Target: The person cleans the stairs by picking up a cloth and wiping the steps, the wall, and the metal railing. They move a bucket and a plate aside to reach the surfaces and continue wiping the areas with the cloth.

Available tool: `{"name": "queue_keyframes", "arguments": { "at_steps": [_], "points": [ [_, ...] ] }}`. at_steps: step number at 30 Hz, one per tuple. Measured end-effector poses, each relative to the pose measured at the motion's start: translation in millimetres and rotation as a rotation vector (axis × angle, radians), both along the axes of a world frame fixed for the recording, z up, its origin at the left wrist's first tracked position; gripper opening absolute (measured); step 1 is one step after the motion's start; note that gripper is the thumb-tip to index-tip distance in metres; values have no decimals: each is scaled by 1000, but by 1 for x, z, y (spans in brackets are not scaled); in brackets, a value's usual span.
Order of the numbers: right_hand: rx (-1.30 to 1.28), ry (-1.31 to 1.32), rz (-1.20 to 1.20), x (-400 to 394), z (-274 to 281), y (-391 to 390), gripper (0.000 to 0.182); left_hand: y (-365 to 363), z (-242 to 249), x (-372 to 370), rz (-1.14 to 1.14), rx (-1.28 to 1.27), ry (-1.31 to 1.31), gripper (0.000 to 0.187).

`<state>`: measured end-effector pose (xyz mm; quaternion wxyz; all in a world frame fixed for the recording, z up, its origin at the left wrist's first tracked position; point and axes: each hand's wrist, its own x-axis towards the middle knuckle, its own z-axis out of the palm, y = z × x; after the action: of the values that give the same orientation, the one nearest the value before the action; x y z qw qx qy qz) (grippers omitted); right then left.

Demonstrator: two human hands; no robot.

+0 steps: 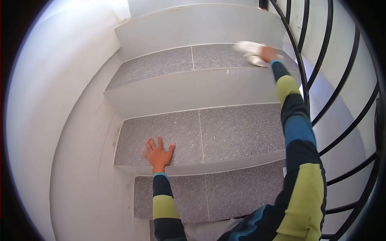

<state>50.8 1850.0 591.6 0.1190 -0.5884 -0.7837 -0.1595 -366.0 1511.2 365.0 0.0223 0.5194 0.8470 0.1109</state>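
My right hand (pixel 269 54) is closed on a white cloth (pixel 251 52) at the right end of the upper grey speckled step (pixel 161 64); hand and cloth are blurred by motion. Part of the cloth lies on the tread, left of and below my fingers. On the middle step (pixel 237 130), my left hand (pixel 159 153) rests flat near the front edge, fingers spread, holding nothing.
Black metal railing bars (pixel 337 92) curve along the right side, close to my right arm. A pale wall (pixel 80 140) bounds the stairs on the left. A lower step (pixel 173 197) lies beneath my arms, and another riser (pixel 201 26) rises at the top.
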Motion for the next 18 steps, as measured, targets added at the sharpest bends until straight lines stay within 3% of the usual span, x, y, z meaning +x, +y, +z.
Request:
{"name": "queue_keyframes", "arguments": {
  "at_steps": [1, 2, 5, 6, 8, 9, 12, 14, 15, 16, 17, 18],
  "points": [
    [129, -153, -417, 33, 10, 9, 28, 3, 1, -2, 11, 20, -11, 79],
    [312, -103, -422, 50, 22, 16, 26, 5, -1, -3, 15, 14, -11, 79],
    [384, 48, -221, 8, 53, 5, 19, 2, -5, -3, -3, -20, -34, 80],
    [433, 224, -42, -19, 54, 0, 18, 4, -2, -2, -2, -24, -53, 80],
    [443, 251, 168, -88, 56, -12, 34, 5, 5, 2, -10, -56, -55, 81],
    [622, 186, 309, -120, 46, -3, 41, 5, 8, 1, 6, -86, -70, 82],
    [344, 55, 714, -179, 23, -16, 41, 5, 5, -1, 3, -74, -67, 83],
    [-57, -17, 703, -173, 5, -17, 40, 5, 3, -2, -7, -78, -70, 83],
    [128, 12, 753, -157, -9, 4, 40, 6, 2, -2, -7, -69, -73, 83],
    [89, 26, 710, -126, -13, 19, 35, 7, 3, -1, -2, -75, -74, 83],
    [258, 41, 735, -79, -30, 59, 28, 8, 3, 0, -12, -73, -66, 83],
    [83, 68, 388, -34, -21, 63, 23, 4, 3, -3, -16, -78, -58, 82]
  ]
}}
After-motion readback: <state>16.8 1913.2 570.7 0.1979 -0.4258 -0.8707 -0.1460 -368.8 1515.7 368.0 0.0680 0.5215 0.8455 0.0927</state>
